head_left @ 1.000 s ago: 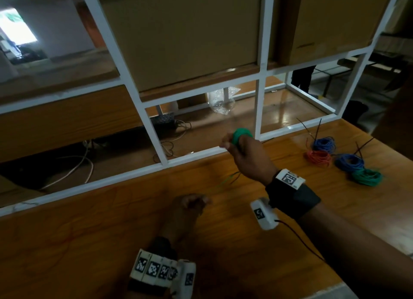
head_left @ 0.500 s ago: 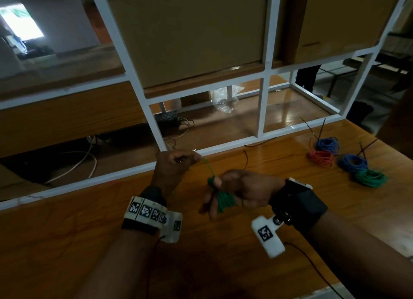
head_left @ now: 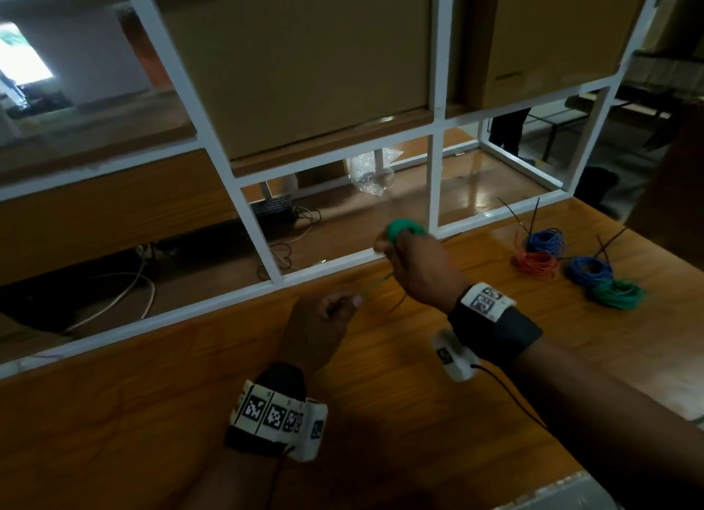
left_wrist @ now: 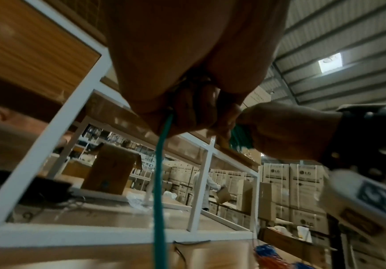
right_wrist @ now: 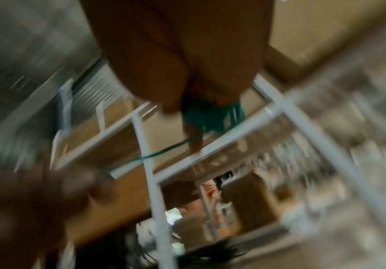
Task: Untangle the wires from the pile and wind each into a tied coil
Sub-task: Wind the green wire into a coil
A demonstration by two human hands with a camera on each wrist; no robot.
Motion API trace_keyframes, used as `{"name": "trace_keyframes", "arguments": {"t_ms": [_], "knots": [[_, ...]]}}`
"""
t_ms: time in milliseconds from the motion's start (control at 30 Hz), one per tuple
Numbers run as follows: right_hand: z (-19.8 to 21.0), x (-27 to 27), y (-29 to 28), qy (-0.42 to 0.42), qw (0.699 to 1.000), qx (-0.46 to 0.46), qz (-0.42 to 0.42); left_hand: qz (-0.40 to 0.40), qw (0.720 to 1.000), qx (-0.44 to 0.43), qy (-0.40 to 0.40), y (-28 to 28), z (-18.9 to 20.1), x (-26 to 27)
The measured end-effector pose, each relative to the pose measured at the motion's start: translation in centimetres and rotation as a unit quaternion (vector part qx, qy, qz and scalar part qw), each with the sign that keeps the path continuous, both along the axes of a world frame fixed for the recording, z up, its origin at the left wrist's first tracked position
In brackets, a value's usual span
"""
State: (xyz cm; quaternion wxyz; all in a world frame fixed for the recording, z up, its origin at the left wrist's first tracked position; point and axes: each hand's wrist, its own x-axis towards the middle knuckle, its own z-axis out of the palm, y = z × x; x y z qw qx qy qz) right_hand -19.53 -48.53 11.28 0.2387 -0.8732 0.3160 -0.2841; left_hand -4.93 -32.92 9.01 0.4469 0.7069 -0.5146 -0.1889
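Note:
My right hand [head_left: 411,258] is raised over the table's far edge and grips a green wire coil [head_left: 404,229], which the right wrist view shows blurred as the green coil [right_wrist: 212,116] under the fingers. A thin green wire strand [head_left: 375,284] runs from it down to my left hand [head_left: 327,315], which pinches the strand lower and nearer to me. In the left wrist view the green strand [left_wrist: 159,172] hangs from my curled fingers [left_wrist: 194,112]. At the right of the table lie several finished coils: blue [head_left: 544,240], red [head_left: 537,263], another blue [head_left: 588,269] and green [head_left: 619,294].
The wooden table [head_left: 381,395] is bordered at the back by a white metal shelf frame [head_left: 434,189] holding cardboard boxes [head_left: 304,63]. Black tie ends [head_left: 533,214] stick up from the finished coils. White cables [head_left: 125,296] lie on the lower shelf at the left.
My right hand has swung up and away with the green coil from in front of me, while my left hand has dropped back toward me, stretching the strand between them.

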Motion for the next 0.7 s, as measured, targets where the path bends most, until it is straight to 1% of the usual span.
{"name": "trace_keyframes", "arguments": {"t_ms": [33,67,100,133,167,200,267,333,400,467,500,533,567,600,633,667,700], "knots": [[-0.3,-0.2,0.4,0.091,0.995,-0.006,0.027,0.004,0.999,0.002,-0.038,0.0,0.3,0.7],[-1.1,-0.1,0.6,0.160,0.985,0.006,0.057,0.004,0.996,0.002,-0.088,0.0,0.8,1.2],[-1.6,-0.3,0.9,0.203,0.974,0.041,0.094,-0.002,0.991,0.001,-0.135,-0.1,1.2,1.7],[-1.9,-0.4,1.2,0.227,0.960,0.094,0.136,-0.009,0.985,-0.006,-0.171,-0.2,1.7,2.0],[-1.9,-0.6,1.5,0.229,0.945,0.154,0.174,-0.017,0.983,-0.019,-0.184,-0.3,2.1,2.4],[-1.6,-0.9,1.9,0.213,0.929,0.221,0.204,-0.020,0.984,-0.032,-0.173,-0.3,2.5,2.7],[-1.1,-1.5,2.4,0.145,0.886,0.358,0.254,-0.023,0.994,-0.053,-0.092,-0.5,3.2,3.3],[-0.9,-2.0,2.8,0.098,0.833,0.444,0.314,-0.039,0.997,-0.058,-0.019,-0.6,3.4,3.6],[-0.9,-2.1,3.1,0.073,0.789,0.478,0.378,-0.065,0.996,-0.063,0.009,-0.8,3.4,3.4],[-0.5,-2.2,3.1,0.025,0.742,0.511,0.433,-0.081,0.992,-0.091,0.036,-1.3,3.4,2.9],[-0.1,-2.3,3.1,-0.010,0.712,0.539,0.450,-0.078,0.990,-0.106,0.057,-1.4,3.3,2.7],[0.2,-2.2,3.1,-0.049,0.675,0.571,0.465,-0.069,0.988,-0.112,0.081,-1.7,3.1,2.4],[0.6,-2.1,3.0,-0.095,0.631,0.601,0.482,-0.065,0.986,-0.107,0.110,-1.9,2.9,2.0],[1.1,-1.8,3.0,-0.147,0.587,0.629,0.489,-0.066,0.983,-0.092,0.146,-2.0,2.5,1.6],[1.4,-1.5,2.9,-0.202,0.549,0.649,0.487,-0.071,0.976,-0.074,0.194,-2.1,2.0,1.1],[1.7,-1.0,2.7,-0.252,0.526,0.657,0.477,-0.071,0.966,-0.060,0.241,-2.1,1.6,0.5],[2.1,-0.5,2.5,-0.300,0.515,0.656,0.463,-0.063,0.957,-0.047,0.278,-2.1,1.1,0.1]]}}
